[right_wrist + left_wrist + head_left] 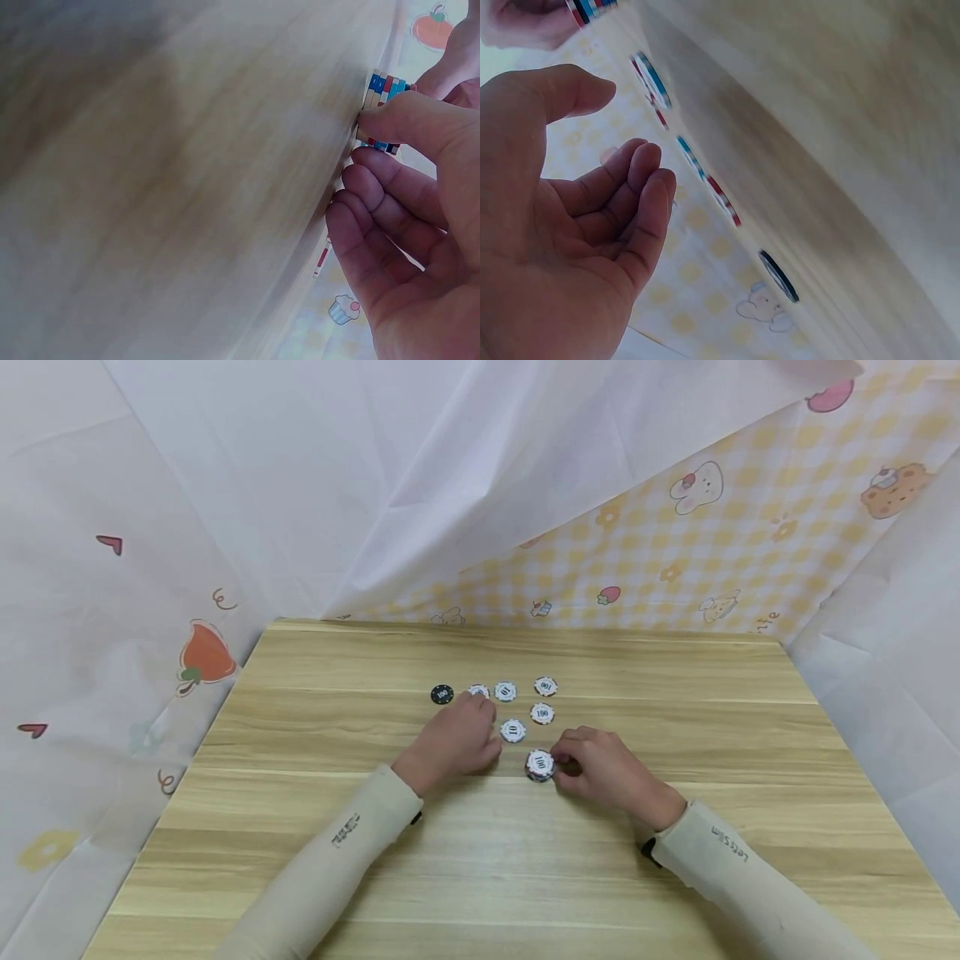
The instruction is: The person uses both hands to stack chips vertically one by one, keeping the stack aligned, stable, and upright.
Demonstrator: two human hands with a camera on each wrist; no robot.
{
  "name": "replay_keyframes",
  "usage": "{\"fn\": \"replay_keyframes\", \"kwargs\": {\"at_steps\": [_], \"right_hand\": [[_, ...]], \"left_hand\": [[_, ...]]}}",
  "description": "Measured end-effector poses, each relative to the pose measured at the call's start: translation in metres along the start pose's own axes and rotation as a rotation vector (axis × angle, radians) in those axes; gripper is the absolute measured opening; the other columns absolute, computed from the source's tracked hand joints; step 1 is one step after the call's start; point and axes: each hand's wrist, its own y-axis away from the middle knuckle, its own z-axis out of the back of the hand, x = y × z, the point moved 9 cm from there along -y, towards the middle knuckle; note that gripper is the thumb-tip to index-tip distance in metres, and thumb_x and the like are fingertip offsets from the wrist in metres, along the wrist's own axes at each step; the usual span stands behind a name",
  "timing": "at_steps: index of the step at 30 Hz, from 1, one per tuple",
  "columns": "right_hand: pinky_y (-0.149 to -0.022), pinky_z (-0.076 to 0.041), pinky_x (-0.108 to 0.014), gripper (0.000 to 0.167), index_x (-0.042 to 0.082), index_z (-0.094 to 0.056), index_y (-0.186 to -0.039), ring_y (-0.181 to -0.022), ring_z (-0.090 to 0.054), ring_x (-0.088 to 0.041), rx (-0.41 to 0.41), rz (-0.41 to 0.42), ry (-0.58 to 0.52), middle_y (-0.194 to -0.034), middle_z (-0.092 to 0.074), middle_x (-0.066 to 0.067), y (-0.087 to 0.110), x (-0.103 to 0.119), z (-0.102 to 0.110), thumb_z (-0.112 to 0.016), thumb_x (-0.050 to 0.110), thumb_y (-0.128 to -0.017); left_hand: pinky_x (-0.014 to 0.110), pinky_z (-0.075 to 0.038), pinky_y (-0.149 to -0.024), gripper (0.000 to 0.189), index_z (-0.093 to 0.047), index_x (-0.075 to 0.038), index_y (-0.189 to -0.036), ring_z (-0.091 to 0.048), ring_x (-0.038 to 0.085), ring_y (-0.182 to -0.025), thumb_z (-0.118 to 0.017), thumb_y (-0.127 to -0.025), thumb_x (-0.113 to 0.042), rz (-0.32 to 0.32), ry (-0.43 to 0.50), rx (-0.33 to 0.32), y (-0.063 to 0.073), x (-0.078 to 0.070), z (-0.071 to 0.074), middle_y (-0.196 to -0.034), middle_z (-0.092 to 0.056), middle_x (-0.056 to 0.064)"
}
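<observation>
My right hand point(603, 768) has its thumb and index finger at the right side of a short stack of poker chips point(539, 763), topped by a white chip marked 100. In the right wrist view the thumb overlaps the layered edges of the stack point(385, 86), while the other fingers curve beside it. My left hand point(456, 735) is over the table, left of a chip marked 10 point(513, 731). Its fingers are loosely curved with nothing between them in the left wrist view. A chip point(478, 691) behind it is partly hidden by the fingers.
Single chips lie flat beyond the hands: a black 100 chip point(442, 694), a 10 chip point(506, 692) and two 100 chips, one farther back point(546, 686) and one nearer point(542, 713). The wooden table point(337, 693) meets a hanging patterned cloth point(637, 560) at its back edge.
</observation>
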Motion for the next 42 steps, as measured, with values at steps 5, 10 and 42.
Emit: {"fn": "replay_keyframes", "kwargs": {"at_steps": [5, 10, 42], "right_hand": [[-0.072, -0.056, -0.028, 0.019, 0.007, -0.082, -0.106, -0.086, -0.063, -0.010, -0.002, 0.010, 0.005, -0.098, -0.075, 0.002, 0.001, 0.000, -0.001, -0.088, 0.010, -0.089], [-0.072, -0.056, -0.027, 0.019, 0.007, -0.082, -0.106, -0.085, -0.062, -0.010, -0.003, 0.016, -0.002, -0.098, -0.074, 0.003, 0.001, 0.000, -0.001, -0.088, 0.009, -0.089], [-0.071, -0.056, -0.026, 0.018, 0.008, -0.082, -0.106, -0.085, -0.064, -0.010, -0.017, 0.030, -0.005, -0.098, -0.075, 0.002, 0.001, 0.001, -0.001, -0.087, 0.008, -0.089]], "left_hand": [[0.045, -0.054, -0.095, 0.026, -0.068, 0.004, -0.103, -0.064, 0.031, -0.095, -0.066, -0.102, -0.022, 0.028, -0.012, 0.009, -0.001, 0.014, 0.001, -0.098, -0.067, 0.015], [0.045, -0.054, -0.095, 0.026, -0.066, 0.004, -0.101, -0.062, 0.032, -0.092, -0.067, -0.102, -0.022, 0.091, -0.016, 0.024, 0.000, 0.032, -0.001, -0.094, -0.065, 0.014], [0.049, -0.048, -0.106, 0.040, -0.063, 0.014, -0.111, -0.059, 0.038, -0.105, -0.059, -0.103, -0.025, 0.355, -0.025, 0.095, 0.003, 0.092, -0.001, -0.108, -0.062, 0.025]]}}
